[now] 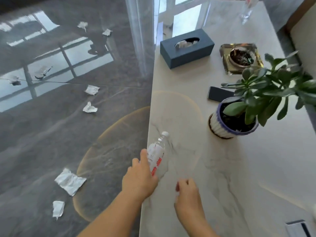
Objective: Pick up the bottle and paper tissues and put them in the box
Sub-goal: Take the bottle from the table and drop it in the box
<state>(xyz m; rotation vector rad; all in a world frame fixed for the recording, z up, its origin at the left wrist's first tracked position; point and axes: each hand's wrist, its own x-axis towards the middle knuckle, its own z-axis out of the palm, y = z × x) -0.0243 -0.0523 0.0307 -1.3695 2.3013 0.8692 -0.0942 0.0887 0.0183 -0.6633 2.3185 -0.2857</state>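
Left hand (139, 178) is closed around the lower part of the bottle (156, 153), which lies tilted at the table's (256, 168) left edge, cap pointing toward the far end. Right hand (187, 190) is loosely curled just beside it, above the table; whether it holds anything cannot be told. Crumpled tissues (70, 181) lie scattered on the dark floor (42, 142), left of the table. A dark tissue box (187, 48) sits near the table's far left edge.

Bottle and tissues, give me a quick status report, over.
Left hand on the bottle lying at the table edge; grip unconfirmed. Right hand curled, empty. Crumpled tissues on the floor. Nothing blocking.
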